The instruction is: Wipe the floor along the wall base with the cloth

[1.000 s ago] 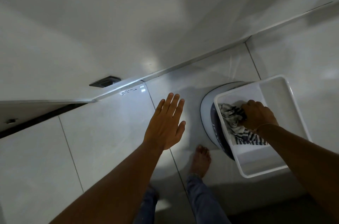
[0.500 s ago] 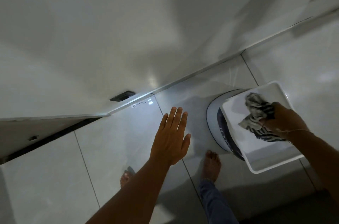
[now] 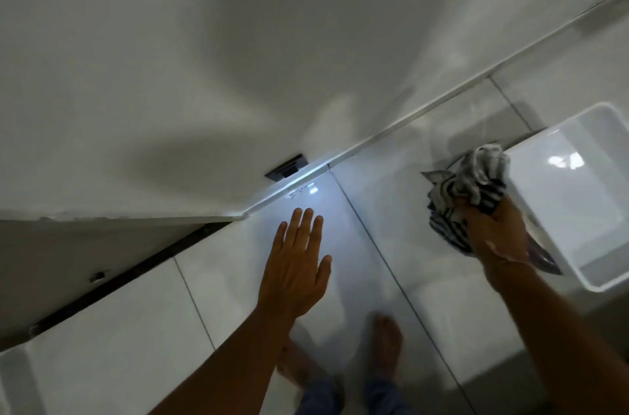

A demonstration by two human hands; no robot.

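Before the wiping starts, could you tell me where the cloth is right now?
The striped cloth is bunched in the right hand, at the right of the head view, beside the white tub.

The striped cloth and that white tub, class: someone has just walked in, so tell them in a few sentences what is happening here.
A person stands barefoot on a tiled floor beside a wall base. The right hand has a closed grip on a bunched striped cloth, held up in the air at the edge of the white tub. The left hand is open, fingers spread, holding nothing. No wiping is under way; the cloth is not on the floor.
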